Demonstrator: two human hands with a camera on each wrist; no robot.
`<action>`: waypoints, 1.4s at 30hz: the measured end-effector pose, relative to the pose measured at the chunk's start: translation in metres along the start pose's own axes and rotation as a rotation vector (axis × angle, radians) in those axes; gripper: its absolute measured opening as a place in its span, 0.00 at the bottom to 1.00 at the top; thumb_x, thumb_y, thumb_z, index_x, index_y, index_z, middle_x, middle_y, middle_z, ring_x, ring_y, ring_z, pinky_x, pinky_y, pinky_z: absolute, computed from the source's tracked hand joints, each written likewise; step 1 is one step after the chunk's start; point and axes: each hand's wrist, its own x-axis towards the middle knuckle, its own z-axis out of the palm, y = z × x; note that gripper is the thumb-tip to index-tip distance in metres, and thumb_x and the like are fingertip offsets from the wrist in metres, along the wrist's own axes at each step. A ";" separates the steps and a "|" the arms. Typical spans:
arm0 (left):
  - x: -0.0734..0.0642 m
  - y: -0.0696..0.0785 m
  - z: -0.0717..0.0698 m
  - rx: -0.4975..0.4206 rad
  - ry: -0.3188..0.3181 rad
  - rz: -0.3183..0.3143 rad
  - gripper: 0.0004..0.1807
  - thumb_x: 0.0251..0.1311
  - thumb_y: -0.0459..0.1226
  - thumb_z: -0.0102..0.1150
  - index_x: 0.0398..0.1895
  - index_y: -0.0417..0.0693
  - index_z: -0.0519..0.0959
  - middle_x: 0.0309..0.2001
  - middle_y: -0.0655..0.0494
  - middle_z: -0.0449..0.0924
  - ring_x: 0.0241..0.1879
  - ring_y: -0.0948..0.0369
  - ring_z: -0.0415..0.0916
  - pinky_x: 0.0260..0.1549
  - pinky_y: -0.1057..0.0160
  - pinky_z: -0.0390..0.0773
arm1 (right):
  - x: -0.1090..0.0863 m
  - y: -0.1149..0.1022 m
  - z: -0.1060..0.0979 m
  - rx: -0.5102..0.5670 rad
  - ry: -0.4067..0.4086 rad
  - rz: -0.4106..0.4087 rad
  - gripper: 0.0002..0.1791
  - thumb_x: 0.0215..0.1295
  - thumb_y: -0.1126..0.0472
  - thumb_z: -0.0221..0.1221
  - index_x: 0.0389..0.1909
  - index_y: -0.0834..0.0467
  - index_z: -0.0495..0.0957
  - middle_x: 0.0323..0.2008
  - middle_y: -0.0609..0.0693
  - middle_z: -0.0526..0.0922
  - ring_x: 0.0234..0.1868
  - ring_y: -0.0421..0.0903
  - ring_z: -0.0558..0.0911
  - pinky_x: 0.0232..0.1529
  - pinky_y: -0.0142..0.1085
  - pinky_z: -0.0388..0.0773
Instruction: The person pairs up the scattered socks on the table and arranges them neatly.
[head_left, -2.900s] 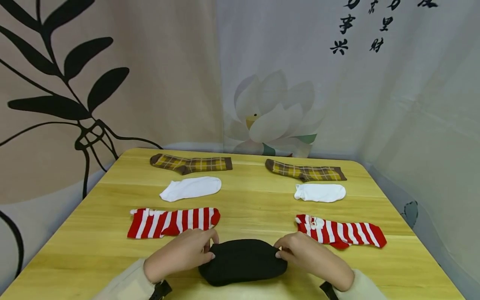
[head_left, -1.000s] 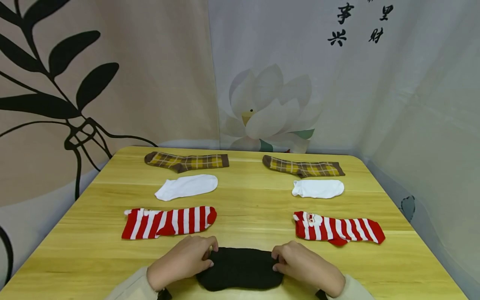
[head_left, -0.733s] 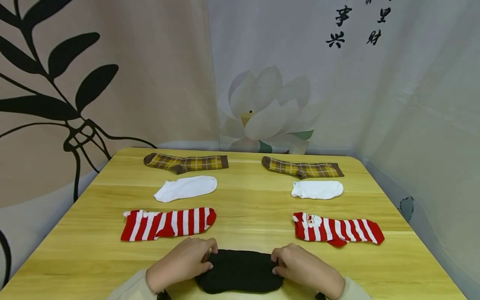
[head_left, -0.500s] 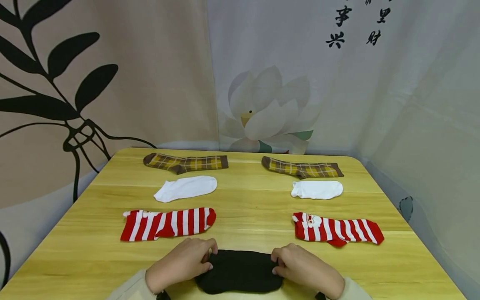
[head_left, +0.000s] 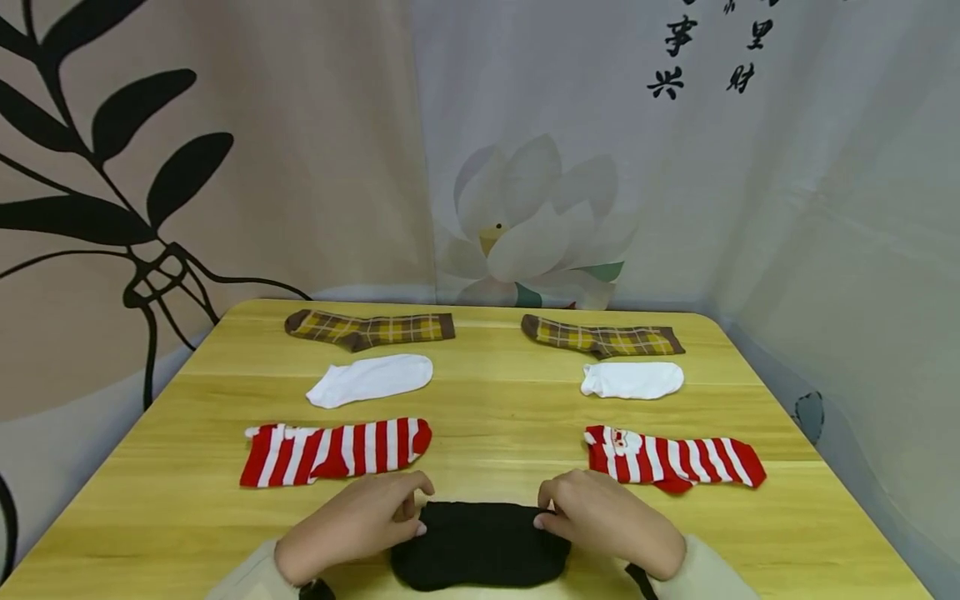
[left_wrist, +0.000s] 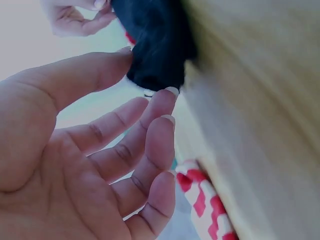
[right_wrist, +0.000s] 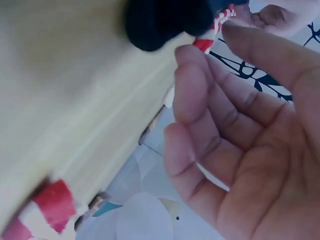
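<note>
A black folded piece of soft fabric [head_left: 480, 550], its exact kind unclear, lies flat at the table's near edge. At its upper left corner is my left hand [head_left: 360, 525], loosely bent, with the thumb tip at the fabric's edge. My right hand [head_left: 611, 521] hovers by the upper right corner, fingers relaxed. In the left wrist view, thumb and fingers stand apart beside the dark fabric [left_wrist: 157, 45]. The right wrist view shows a gap between thumb and fingers, and the fabric [right_wrist: 165, 22] beyond them.
Red-and-white striped socks lie left [head_left: 337, 450] and right [head_left: 675, 458] on the wooden table [head_left: 510, 433]. Behind them are white socks, left [head_left: 371, 379] and right [head_left: 633, 379]. Brown-yellow plaid socks, left [head_left: 371, 329] and right [head_left: 603, 336], lie near the far edge. A printed curtain [head_left: 315, 150] hangs behind.
Both hands have loosened at the black fabric's corners; the right hand has lifted slightly, showing more of the corner. Earlier, the fabric was flattened and shifted slightly nearer. The socks have stayed put.
</note>
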 end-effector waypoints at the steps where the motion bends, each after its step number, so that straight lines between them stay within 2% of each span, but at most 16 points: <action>1: -0.001 0.000 -0.002 -0.015 0.012 -0.008 0.19 0.57 0.44 0.66 0.49 0.51 0.77 0.27 0.67 0.72 0.23 0.69 0.66 0.23 0.68 0.68 | 0.001 0.000 -0.002 -0.005 0.015 -0.004 0.07 0.62 0.54 0.63 0.34 0.53 0.83 0.28 0.38 0.83 0.23 0.29 0.71 0.24 0.26 0.69; 5: -0.006 -0.002 -0.013 -0.016 0.092 -0.040 0.20 0.58 0.44 0.65 0.52 0.49 0.77 0.28 0.66 0.74 0.19 0.67 0.65 0.19 0.68 0.66 | 0.010 -0.001 -0.011 -0.004 0.073 -0.020 0.10 0.62 0.54 0.63 0.39 0.57 0.83 0.27 0.41 0.82 0.22 0.30 0.71 0.24 0.26 0.69; 12: -0.013 -0.014 -0.035 0.017 0.226 -0.122 0.19 0.58 0.42 0.65 0.51 0.48 0.78 0.30 0.64 0.75 0.28 0.65 0.68 0.25 0.67 0.68 | 0.031 -0.006 -0.026 -0.017 0.129 -0.059 0.13 0.63 0.55 0.62 0.43 0.59 0.83 0.29 0.44 0.83 0.25 0.32 0.75 0.27 0.27 0.73; 17: -0.020 -0.030 -0.052 0.063 0.330 -0.137 0.19 0.57 0.40 0.65 0.51 0.44 0.78 0.34 0.60 0.78 0.35 0.60 0.73 0.33 0.61 0.73 | 0.048 -0.010 -0.032 -0.007 0.153 -0.061 0.14 0.65 0.54 0.60 0.45 0.58 0.83 0.30 0.45 0.84 0.24 0.32 0.76 0.26 0.27 0.72; 23: -0.032 -0.055 -0.065 0.093 0.441 -0.164 0.19 0.60 0.40 0.63 0.52 0.42 0.78 0.39 0.54 0.81 0.41 0.54 0.75 0.35 0.55 0.73 | 0.066 -0.014 -0.037 -0.011 0.177 -0.073 0.14 0.66 0.53 0.60 0.46 0.57 0.83 0.32 0.46 0.85 0.28 0.35 0.79 0.29 0.29 0.74; 29: -0.043 -0.081 -0.075 0.061 0.476 -0.183 0.19 0.62 0.40 0.61 0.53 0.39 0.76 0.43 0.44 0.80 0.43 0.48 0.75 0.37 0.49 0.76 | 0.083 -0.018 -0.039 0.040 0.162 -0.062 0.15 0.67 0.53 0.58 0.47 0.57 0.82 0.34 0.46 0.85 0.30 0.35 0.79 0.32 0.30 0.76; 36: -0.046 -0.108 -0.083 0.077 0.518 -0.222 0.21 0.62 0.39 0.60 0.53 0.33 0.75 0.43 0.38 0.79 0.41 0.44 0.76 0.38 0.46 0.77 | 0.109 -0.024 -0.035 0.074 0.164 -0.077 0.14 0.68 0.54 0.58 0.47 0.58 0.83 0.38 0.49 0.87 0.36 0.40 0.83 0.41 0.35 0.79; 42: -0.048 -0.129 -0.088 0.061 0.489 -0.299 0.24 0.64 0.41 0.58 0.55 0.30 0.73 0.45 0.32 0.77 0.42 0.40 0.75 0.37 0.45 0.76 | 0.133 -0.027 -0.026 0.090 0.138 -0.068 0.16 0.67 0.54 0.59 0.48 0.60 0.83 0.39 0.50 0.87 0.41 0.45 0.83 0.46 0.40 0.77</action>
